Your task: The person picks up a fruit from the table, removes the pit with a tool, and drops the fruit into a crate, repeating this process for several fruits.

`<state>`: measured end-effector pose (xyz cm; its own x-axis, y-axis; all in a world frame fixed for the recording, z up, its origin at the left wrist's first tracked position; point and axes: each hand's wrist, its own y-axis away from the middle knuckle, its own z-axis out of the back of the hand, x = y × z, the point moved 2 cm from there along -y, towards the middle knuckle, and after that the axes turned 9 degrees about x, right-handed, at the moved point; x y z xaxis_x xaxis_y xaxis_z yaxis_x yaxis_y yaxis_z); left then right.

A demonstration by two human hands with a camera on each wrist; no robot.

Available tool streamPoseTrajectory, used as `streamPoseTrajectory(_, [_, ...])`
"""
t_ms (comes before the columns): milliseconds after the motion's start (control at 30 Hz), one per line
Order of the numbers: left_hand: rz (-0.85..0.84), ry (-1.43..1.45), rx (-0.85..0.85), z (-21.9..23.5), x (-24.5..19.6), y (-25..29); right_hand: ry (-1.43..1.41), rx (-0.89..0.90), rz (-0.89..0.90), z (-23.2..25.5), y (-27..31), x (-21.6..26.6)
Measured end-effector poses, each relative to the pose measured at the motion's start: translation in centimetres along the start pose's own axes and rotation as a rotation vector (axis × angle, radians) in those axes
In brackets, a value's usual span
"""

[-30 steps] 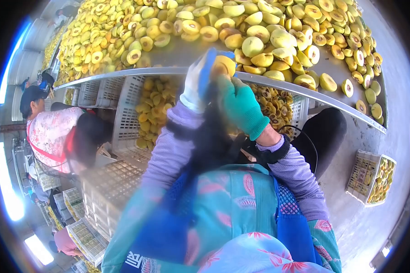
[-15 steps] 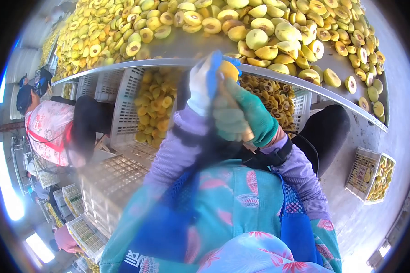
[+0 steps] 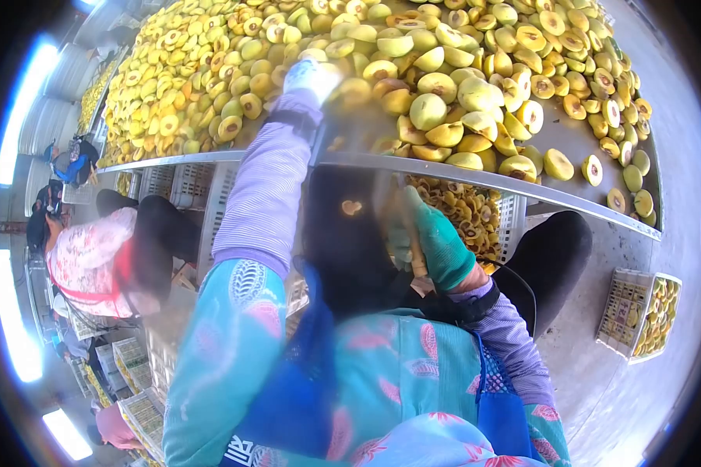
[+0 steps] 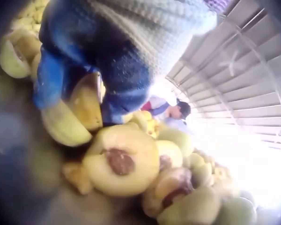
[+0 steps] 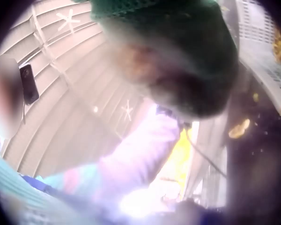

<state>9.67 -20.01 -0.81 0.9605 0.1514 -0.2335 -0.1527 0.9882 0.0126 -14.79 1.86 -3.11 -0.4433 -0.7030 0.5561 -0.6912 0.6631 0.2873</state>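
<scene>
My left hand (image 3: 311, 78), in a white and blue glove, reaches over the metal table into the heap of halved yellow peaches. In the left wrist view its blue-coated fingers (image 4: 51, 77) curl about a peach half (image 4: 86, 103), with another half (image 4: 65, 124) right against them. A cut peach half (image 4: 122, 159) with its brown stone showing lies just below. My right hand (image 3: 442, 245), in a green glove, grips a tool by its pale wooden handle (image 3: 415, 245) above my lap; the tool's working end is blurred. A small peach scrap (image 3: 351, 208) lies on the dark cloth of my lap.
The table's metal rim (image 3: 475, 181) runs between me and the heap. Under it stands a crate holding cut peach pieces (image 3: 467, 210). Another crate (image 3: 639, 315) of fruit is on the floor at right. A seated person (image 3: 93, 261) is at left.
My hands were together at a peach half; my left hand has since moved away, up and left into the heap. My right hand stays low, still holding the tool.
</scene>
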Motion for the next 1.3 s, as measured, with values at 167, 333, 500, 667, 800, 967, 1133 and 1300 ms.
streamPoseTrajectory(167, [-0.009,1.082,0.182,0.8,2.8,4.4,0.594,-0.183,0.468,0.0,-3.1,1.8])
streamPoseTrajectory(333, [-0.393,0.909,0.072,1.1,0.2,14.2,1.295,-0.197,0.728,-2.5,-4.9,2.1])
streamPoseTrajectory(500, [-0.762,0.542,-0.157,2.9,-4.5,17.9,1.155,-0.227,0.596,-0.1,-5.6,-0.4])
streamPoseTrajectory(667, [-0.801,0.559,-0.101,2.9,-5.6,18.4,0.921,-0.172,0.464,-1.6,-4.0,0.3])
streamPoseTrajectory(800, [-0.726,0.476,-0.216,0.9,-5.2,18.2,1.573,-0.123,0.729,-0.2,-4.3,-1.5])
streamPoseTrajectory(967, [-0.656,0.402,-0.534,-1.3,-6.5,18.1,1.041,-0.124,0.545,0.4,-4.6,-3.1])
streamPoseTrajectory(1133, [-0.621,0.69,-0.333,-3.0,-5.6,17.2,0.126,0.045,0.03,-4.0,-1.2,-0.7])
streamPoseTrajectory(1300, [-0.932,0.711,-0.449,-2.4,-6.6,17.7,-0.632,0.489,-0.119,-5.2,-0.6,-0.5])
